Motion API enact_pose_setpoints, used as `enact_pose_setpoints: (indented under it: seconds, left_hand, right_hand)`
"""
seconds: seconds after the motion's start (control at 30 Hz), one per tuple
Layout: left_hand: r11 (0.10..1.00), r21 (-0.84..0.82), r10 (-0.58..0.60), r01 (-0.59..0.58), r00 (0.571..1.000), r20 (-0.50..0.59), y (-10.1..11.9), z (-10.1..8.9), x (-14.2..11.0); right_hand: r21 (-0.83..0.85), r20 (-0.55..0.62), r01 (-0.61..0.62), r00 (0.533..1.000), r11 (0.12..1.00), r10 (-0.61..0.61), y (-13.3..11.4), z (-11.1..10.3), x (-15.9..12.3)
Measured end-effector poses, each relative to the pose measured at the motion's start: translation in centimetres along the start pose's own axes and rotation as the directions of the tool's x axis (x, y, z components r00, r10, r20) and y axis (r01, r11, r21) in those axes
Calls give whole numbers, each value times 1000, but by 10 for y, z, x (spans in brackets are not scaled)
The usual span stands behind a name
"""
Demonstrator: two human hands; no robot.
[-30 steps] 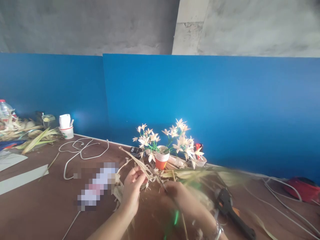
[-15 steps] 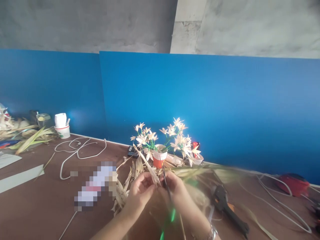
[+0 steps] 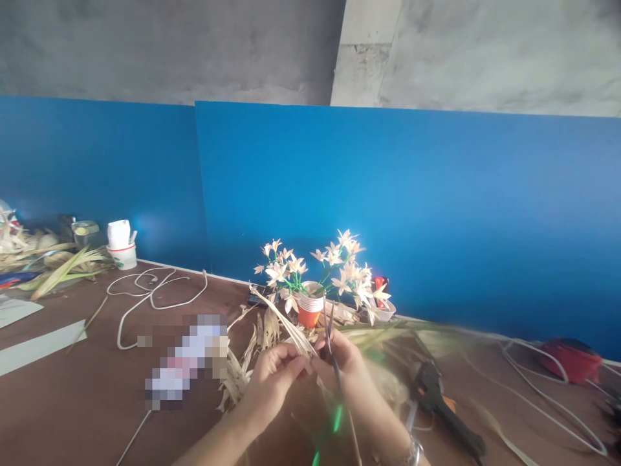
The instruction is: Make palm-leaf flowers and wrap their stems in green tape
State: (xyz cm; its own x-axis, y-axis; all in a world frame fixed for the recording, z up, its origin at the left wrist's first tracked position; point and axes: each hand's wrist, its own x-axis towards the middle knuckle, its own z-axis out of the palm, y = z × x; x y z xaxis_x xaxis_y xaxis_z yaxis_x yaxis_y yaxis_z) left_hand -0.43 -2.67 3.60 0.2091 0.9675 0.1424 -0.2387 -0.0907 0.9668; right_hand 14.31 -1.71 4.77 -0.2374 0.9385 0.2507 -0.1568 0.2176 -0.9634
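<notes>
My left hand pinches a long dry leaf strip that rises up and to the left from my fingers. My right hand is closed on a thin dark stem that stands upright between the two hands, with a green stretch lower down. The hands touch each other above the brown table. Just behind them stands an orange paper cup filled with pale handmade flowers on green stems.
Dry leaf scraps lie under my left hand. A black glue gun lies to the right with white cables. A white cable loop, a white cup and a leaf pile are at the left. A blue panel backs the table.
My hands came together from apart. The right hand lifted the thin stem upright, and the left hand brought the leaf strip against it.
</notes>
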Motion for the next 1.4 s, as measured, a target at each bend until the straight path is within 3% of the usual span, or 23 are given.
enact_pose_setpoints:
  seconds: [0.13,0.3,0.4,0.5,0.6,0.7,1.03,1.4]
  left_hand:
    - [1000,1,11,-11,1000,-29,-1,1,-1]
    - [995,82,58,-55,997,-44,-3,-3,-2]
    - [992,103,82,-65,982,-168,-2,-5,0]
    - [998,45,63,-51,944,-323,-2,-8,2]
    - [999,-10,43,-52,910,-411,-2,-9,5]
    - [998,0,52,-57,910,-412,-3,-9,5]
    - [999,32,43,-34,937,-347,-8,-8,5]
    - [998,37,61,-51,920,-387,-10,-9,6]
  right_hand:
    - [65,38,-39,999,997,36,1,-1,1]
    - [-56,-6,-11,1000,998,11,2,-1,3]
    - [-140,9,-21,1000,990,22,-6,-1,2]
    - [-197,118,-100,985,975,125,-15,1,-1]
    - [-239,213,-173,951,955,226,-18,5,-4]
    - [-259,249,-184,936,948,250,-16,9,-5]
    - [-226,229,-153,952,962,205,-9,12,-5]
    - [-208,234,-127,957,970,175,-3,12,-4]
